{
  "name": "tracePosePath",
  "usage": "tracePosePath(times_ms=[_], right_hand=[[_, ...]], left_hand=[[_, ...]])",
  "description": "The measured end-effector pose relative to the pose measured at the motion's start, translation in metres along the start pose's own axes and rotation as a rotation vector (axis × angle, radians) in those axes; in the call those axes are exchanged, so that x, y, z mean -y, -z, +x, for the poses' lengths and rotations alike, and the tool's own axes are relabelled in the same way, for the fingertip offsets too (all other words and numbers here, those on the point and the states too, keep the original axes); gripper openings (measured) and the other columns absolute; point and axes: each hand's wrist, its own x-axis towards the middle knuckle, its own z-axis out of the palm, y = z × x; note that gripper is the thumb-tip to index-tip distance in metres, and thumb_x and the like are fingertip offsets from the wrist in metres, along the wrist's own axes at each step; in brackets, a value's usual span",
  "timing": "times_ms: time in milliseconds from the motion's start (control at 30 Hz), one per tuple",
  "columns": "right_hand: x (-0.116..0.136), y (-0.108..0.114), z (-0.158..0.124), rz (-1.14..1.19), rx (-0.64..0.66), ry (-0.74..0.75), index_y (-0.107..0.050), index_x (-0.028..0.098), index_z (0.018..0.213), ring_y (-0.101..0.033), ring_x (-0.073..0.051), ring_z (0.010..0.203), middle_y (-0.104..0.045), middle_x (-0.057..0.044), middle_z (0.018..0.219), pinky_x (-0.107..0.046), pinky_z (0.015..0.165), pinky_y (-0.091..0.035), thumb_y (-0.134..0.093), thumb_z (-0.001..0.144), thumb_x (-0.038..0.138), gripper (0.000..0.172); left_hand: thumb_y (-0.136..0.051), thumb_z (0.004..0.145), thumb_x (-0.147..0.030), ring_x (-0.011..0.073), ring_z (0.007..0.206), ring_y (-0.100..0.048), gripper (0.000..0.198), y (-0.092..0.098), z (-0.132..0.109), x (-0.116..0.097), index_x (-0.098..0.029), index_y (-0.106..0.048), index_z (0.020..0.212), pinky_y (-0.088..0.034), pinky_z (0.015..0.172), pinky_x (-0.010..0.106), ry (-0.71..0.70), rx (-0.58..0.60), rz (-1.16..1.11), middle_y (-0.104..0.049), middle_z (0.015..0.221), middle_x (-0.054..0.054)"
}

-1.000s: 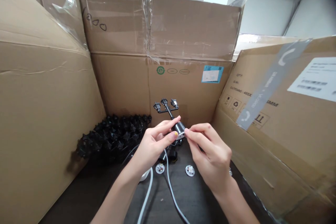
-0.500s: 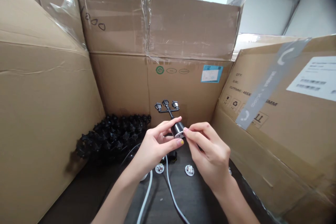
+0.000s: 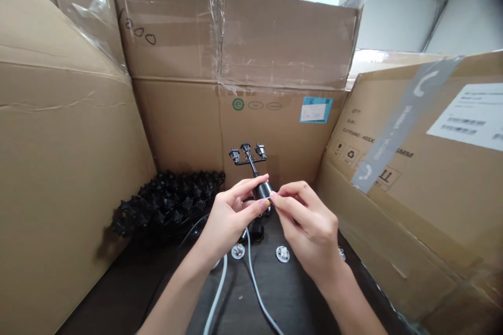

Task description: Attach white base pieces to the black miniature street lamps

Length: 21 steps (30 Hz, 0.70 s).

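Miniature lamp post (image 3: 248,159) is sticking up above the grip, its black cylinder base (image 3: 262,190) being clamped between left hand (image 3: 230,217) and right hand (image 3: 308,230). Black spiked parts (image 3: 168,204) are lying left of the grip, white cable (image 3: 252,272) running below.

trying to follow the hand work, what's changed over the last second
The left hand has shifted the black cylinder of the miniature three-lantern lamp post slightly left without letting go. The right hand's fingertips have followed it and now cover more of its pale end face. The white cable and the pile of black parts stayed as they were.
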Motion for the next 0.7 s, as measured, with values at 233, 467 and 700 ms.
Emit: tracePosePath(times_ms=[233,467,700], right_hand=[[0.003,-0.001,0.003,0.047,-0.001,-0.031,-0.065,0.017,0.09,-0.052,-0.01,0.068,-0.053,-0.005,0.084,-0.022,0.058,-0.044,-0.052,0.082,-0.001,0.024],[0.004,0.001,0.008,0.324,0.076,-0.335,-0.066,0.022,0.09,-0.057,-0.011,0.078,-0.056,-0.002,0.088,-0.022,0.065,-0.049,-0.056,0.083,0.011,0.016],[-0.001,-0.005,0.004,0.487,0.143,-0.475,-0.06,0.026,0.101,-0.059,-0.013,0.08,-0.054,-0.002,0.097,-0.026,0.068,-0.055,-0.055,0.084,0.014,0.021]], left_hand=[[-0.064,0.079,-0.027,0.0168,0.105,-0.058,0.038,-0.002,0.0,-0.007,-0.021,-0.06,0.116,-0.048,0.085,0.022,0.017,0.011,-0.012,-0.063,0.118,0.004],[-0.059,0.083,-0.026,0.0184,0.111,-0.056,0.037,0.002,-0.002,-0.01,-0.021,-0.056,0.119,-0.046,0.092,0.025,0.043,0.065,-0.038,-0.059,0.124,0.005],[-0.057,0.085,-0.025,0.0189,0.112,-0.055,0.038,0.009,-0.003,-0.015,-0.02,-0.053,0.123,-0.046,0.093,0.026,0.089,0.13,-0.058,-0.059,0.124,0.007]])
